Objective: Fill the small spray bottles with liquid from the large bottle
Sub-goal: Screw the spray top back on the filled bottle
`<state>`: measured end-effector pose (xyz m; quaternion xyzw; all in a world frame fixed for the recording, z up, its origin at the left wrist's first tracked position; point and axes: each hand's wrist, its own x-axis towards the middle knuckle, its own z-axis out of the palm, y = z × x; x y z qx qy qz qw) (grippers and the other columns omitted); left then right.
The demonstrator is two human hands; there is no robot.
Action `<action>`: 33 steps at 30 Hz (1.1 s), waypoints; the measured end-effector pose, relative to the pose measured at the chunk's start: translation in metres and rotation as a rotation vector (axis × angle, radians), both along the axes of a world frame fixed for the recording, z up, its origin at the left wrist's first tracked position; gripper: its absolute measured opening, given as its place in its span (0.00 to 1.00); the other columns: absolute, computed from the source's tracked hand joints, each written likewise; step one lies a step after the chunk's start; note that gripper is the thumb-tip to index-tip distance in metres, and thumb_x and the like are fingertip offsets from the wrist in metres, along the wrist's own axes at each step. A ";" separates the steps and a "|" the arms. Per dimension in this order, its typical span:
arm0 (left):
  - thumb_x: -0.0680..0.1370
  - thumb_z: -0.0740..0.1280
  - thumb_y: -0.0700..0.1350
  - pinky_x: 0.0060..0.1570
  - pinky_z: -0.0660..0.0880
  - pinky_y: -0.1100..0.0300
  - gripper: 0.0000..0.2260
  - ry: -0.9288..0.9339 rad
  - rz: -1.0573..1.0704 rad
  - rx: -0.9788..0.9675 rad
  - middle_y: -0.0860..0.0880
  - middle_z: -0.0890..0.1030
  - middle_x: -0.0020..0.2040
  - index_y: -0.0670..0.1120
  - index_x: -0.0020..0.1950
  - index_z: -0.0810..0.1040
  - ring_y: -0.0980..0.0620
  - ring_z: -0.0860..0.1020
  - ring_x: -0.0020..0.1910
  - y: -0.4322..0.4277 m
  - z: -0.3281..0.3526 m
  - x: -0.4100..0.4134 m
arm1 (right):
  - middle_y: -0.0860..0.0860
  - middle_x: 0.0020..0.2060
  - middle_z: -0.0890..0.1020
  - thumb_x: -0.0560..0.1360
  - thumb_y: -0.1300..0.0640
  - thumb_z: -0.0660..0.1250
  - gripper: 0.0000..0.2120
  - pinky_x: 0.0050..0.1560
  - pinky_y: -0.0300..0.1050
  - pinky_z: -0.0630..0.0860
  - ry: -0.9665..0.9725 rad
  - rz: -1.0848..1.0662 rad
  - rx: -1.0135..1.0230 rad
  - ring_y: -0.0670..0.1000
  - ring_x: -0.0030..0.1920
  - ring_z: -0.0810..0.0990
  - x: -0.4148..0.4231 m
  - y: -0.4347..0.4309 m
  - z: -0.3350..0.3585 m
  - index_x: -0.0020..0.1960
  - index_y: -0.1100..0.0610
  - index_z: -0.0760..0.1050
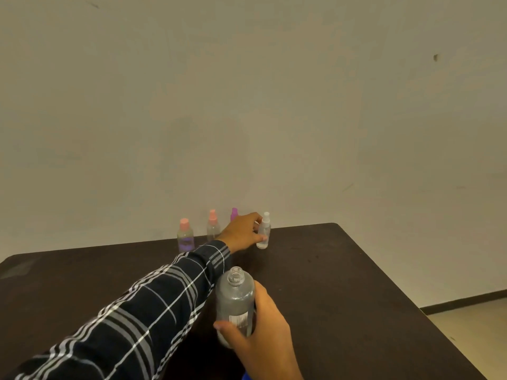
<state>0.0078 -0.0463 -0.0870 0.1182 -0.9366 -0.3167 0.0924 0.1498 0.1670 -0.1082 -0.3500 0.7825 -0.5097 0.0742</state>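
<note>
Reaching across the dark brown table (356,283) toward its far edge, the left hand (242,229), in a dark plaid sleeve (153,305), grasps the small clear plastic spray bottle with a white cap (264,234). That bottle stands upright on the table at about one o'clock from the table's middle, close to the beige wall (247,105). It sits at the three o'clock side of the hand: the thumb tip lies on the lower front of its body, and the curled fingers close in behind its shoulder and neck, leaving the white cap free above them.

At six o'clock from it, nearer the person, the right hand (266,333) grips the large clear plastic bottle with a grey tint and a paper label (235,300). The thumb wraps across the lower front at nine o'clock and the fingers go round the three o'clock side. This bottle is uncapped, its open mouth pointing to twelve o'clock and slightly tilted away; I cannot tell whether its base touches the table.

Along the far edge, at nine o'clock from the left hand, stand three more bottles: a pink-capped bottle with a purple lower half (185,237), a pink-capped clear spray bottle (213,226), and a purple-capped bottle (234,213) mostly hidden behind the left hand.
</note>
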 end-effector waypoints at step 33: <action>0.82 0.66 0.51 0.50 0.77 0.58 0.12 0.255 0.287 -0.008 0.51 0.82 0.45 0.48 0.62 0.74 0.51 0.81 0.49 0.010 -0.031 0.027 | 0.22 0.59 0.70 0.65 0.42 0.77 0.36 0.60 0.23 0.64 -0.007 -0.013 0.065 0.24 0.62 0.65 0.001 0.000 0.005 0.63 0.26 0.58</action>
